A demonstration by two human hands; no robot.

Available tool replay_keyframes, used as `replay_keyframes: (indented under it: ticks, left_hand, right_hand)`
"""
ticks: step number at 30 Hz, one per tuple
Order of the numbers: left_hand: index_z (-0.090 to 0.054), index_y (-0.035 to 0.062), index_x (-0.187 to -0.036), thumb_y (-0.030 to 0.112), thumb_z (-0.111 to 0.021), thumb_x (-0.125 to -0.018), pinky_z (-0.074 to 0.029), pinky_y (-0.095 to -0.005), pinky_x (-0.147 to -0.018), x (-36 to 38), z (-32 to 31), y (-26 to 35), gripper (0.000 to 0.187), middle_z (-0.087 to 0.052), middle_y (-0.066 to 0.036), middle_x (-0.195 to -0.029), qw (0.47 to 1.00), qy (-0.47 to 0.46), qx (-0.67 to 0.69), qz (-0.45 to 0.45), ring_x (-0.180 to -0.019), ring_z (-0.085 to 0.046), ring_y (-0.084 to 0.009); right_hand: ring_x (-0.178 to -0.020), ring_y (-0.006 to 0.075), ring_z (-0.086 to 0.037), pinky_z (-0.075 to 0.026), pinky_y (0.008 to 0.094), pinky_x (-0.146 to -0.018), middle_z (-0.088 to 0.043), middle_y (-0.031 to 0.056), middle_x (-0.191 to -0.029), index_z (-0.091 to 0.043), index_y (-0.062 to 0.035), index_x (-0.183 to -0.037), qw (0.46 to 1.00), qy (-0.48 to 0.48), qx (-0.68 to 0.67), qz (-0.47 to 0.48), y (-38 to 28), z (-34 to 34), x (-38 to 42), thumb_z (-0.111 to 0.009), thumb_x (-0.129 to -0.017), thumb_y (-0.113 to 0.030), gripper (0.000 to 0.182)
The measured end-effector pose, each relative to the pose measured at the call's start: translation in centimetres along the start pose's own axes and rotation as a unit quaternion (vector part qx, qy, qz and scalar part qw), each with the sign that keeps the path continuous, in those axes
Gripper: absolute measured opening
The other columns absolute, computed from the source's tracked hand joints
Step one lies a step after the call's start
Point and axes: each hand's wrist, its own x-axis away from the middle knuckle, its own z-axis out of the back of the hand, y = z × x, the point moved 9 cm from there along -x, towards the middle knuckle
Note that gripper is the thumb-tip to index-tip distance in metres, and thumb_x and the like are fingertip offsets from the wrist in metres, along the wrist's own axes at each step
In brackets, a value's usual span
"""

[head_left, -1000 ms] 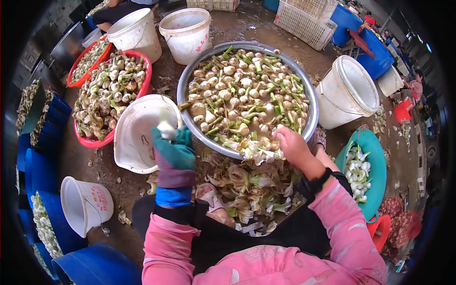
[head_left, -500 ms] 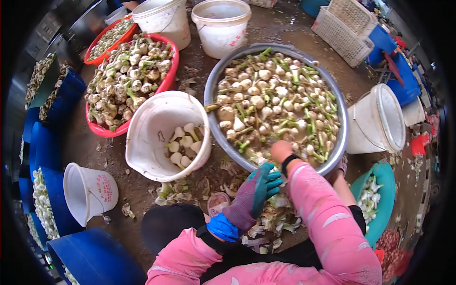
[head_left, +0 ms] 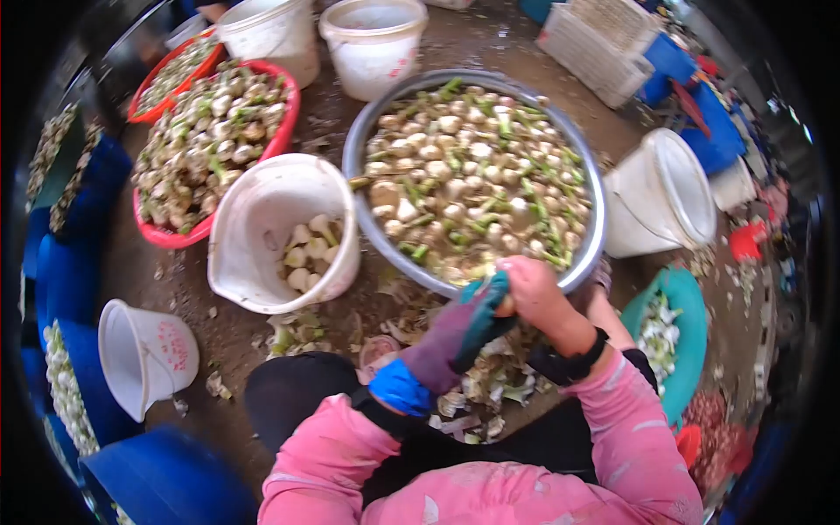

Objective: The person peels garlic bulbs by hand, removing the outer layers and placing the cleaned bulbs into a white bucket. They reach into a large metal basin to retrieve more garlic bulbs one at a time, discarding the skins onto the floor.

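My left hand [head_left: 464, 328], in a purple and teal glove, is closed around something at the near rim of the grey basin [head_left: 599, 206]. My bare right hand [head_left: 534, 293] meets its fingertips, with fingers closed. A small pale piece shows between them, mostly hidden, and I cannot make out what it is. Garlic bulbs [head_left: 455, 188] with green stems fill the basin just beyond my hands. To the left, a white bucket [head_left: 254, 206] holds several peeled, trimmed garlic bulbs [head_left: 311, 254]. Peeled skins [head_left: 499, 376] lie on the ground below my hands.
A red tub [head_left: 289, 114] heaped with garlic stands at the upper left. White buckets [head_left: 372, 48] stand behind, with another [head_left: 647, 192] at the right. A teal basin [head_left: 682, 341] holds white garlic. Blue tubs [head_left: 166, 477] line the left side, near a small bucket [head_left: 153, 354].
My right hand has come back from over the basin to meet my left hand. My left hand has closed its fingers. The view has shifted, so the surroundings sit further left.
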Motion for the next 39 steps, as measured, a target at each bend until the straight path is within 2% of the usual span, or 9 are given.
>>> replay_keyframes:
  ticks: [2, 4, 6, 9, 13, 17, 25, 34, 39]
  left_hand:
    - [-0.044, -0.0007, -0.11, 0.008, -0.058, -0.076, -0.044, -0.0324, -0.073, 0.9, -0.6, -2.8, 0.038, -0.052, -0.015, -0.092, 0.974, 0.08, 0.191, 0.086, -0.086, -0.052, -0.0262]
    - [-0.047, 0.0017, -0.105, 0.015, -0.056, -0.08, -0.045, -0.0314, -0.07, 1.7, -0.4, 3.4, 0.029, -0.052, -0.012, -0.093, 0.974, 0.07, -0.204, -0.076, -0.083, -0.053, -0.0209]
    - [-0.048, 0.0073, -0.1, 0.027, -0.049, -0.086, -0.046, -0.0321, -0.077, 1.4, -0.7, -2.8, 0.024, -0.053, -0.009, -0.094, 0.846, 0.171, 0.462, 0.203, -0.086, -0.055, -0.0206]
    - [-0.047, 0.0078, -0.098, 0.029, -0.05, -0.085, -0.048, -0.0323, -0.073, 2.2, 0.2, -2.5, 0.026, -0.055, -0.008, -0.089, 0.835, 0.225, 0.456, 0.21, -0.083, -0.056, -0.0227]
    - [-0.048, 0.0044, -0.1, 0.031, -0.045, -0.087, -0.049, -0.0305, -0.073, 1.9, -2.1, -1.9, 0.029, -0.056, -0.008, -0.092, 0.816, 0.133, 0.514, 0.228, -0.084, -0.057, -0.021]
    - [-0.051, 0.0047, -0.101, 0.032, -0.044, -0.087, -0.05, -0.0305, -0.073, 2.4, -3.3, -1.4, 0.032, -0.058, -0.008, -0.095, 0.821, 0.079, 0.511, 0.243, -0.084, -0.057, -0.0178]
    - [-0.055, 0.0093, -0.098, 0.039, -0.046, -0.084, -0.048, -0.0307, -0.074, 2.1, -2.8, -2.6, 0.034, -0.06, -0.006, -0.09, 0.776, 0.04, 0.536, 0.332, -0.085, -0.057, -0.0183]
    - [-0.05, 0.0036, -0.109, 0.036, -0.036, -0.089, -0.046, -0.0279, -0.074, 2.2, -0.6, -2.2, 0.04, -0.056, -0.007, -0.095, 0.953, 0.093, 0.101, 0.271, -0.087, -0.056, -0.0161]
    - [-0.047, 0.0012, -0.111, 0.03, -0.036, -0.09, -0.047, -0.0252, -0.068, 1.7, -0.8, 0.5, 0.037, -0.055, -0.009, -0.093, 0.947, 0.0, -0.32, 0.022, -0.079, -0.056, -0.0133]
  right_hand:
    - [-0.054, 0.0312, -0.05, -0.04, 0.0357, -0.053, -0.051, 0.0169, -0.06, -0.053, -0.0002, -0.067, 0.995, -0.04, -0.063, -0.064, -0.3, 0.5, 1.2, -0.047, -0.081, -0.018, 0.023]
    - [-0.053, 0.0311, -0.049, -0.039, 0.0361, -0.05, -0.048, 0.0147, -0.056, -0.051, -0.0017, -0.061, 0.999, -0.035, -0.004, 0.032, -4.7, 2.7, 2.6, -0.049, -0.078, -0.017, 0.023]
    - [-0.051, 0.0281, -0.048, -0.039, 0.0352, -0.046, -0.046, 0.0113, -0.054, -0.047, -0.004, -0.055, 0.973, -0.096, 0.047, 0.205, -9.6, 3.1, 5.3, -0.051, -0.075, -0.015, 0.024]
    - [-0.059, 0.0319, -0.053, -0.043, 0.0404, -0.054, -0.054, 0.0132, -0.064, -0.053, -0.0057, -0.064, 0.914, -0.343, 0.198, 0.083, -6.4, -1.1, 8.7, -0.055, -0.075, -0.02, 0.018]
    - [-0.068, 0.03, -0.056, -0.045, 0.039, -0.062, -0.057, 0.0137, -0.07, -0.057, -0.0047, -0.092, 0.982, -0.046, 0.18, 0.018, -4.5, 4.8, 5.8, -0.057, -0.074, -0.021, 0.025]
    - [-0.065, 0.0267, -0.056, -0.044, 0.0347, -0.062, -0.057, 0.0114, -0.074, -0.058, -0.0037, -0.091, 0.97, 0.02, 0.164, 0.179, -7.7, 3.8, 5.4, -0.06, -0.072, -0.02, 0.026]
    - [-0.068, 0.028, -0.058, -0.045, 0.0339, -0.062, -0.061, 0.0143, -0.078, -0.061, -0.0014, -0.087, 0.997, -0.029, -0.008, 0.069, -4.0, 2.6, 3.9, -0.059, -0.074, -0.018, 0.021]
    - [-0.066, 0.0255, -0.059, -0.047, 0.0322, -0.06, -0.06, 0.011, -0.07, -0.062, -0.0036, -0.082, 0.98, 0.007, 0.154, 0.129, -5.4, 3.5, 5.9, -0.062, -0.071, -0.013, 0.014]
    - [-0.061, 0.0249, -0.057, -0.046, 0.032, -0.056, -0.059, 0.009, -0.067, -0.061, -0.0036, -0.078, 0.973, 0.015, 0.159, 0.167, -6.8, 3.9, 6.8, -0.062, -0.069, -0.01, 0.011]
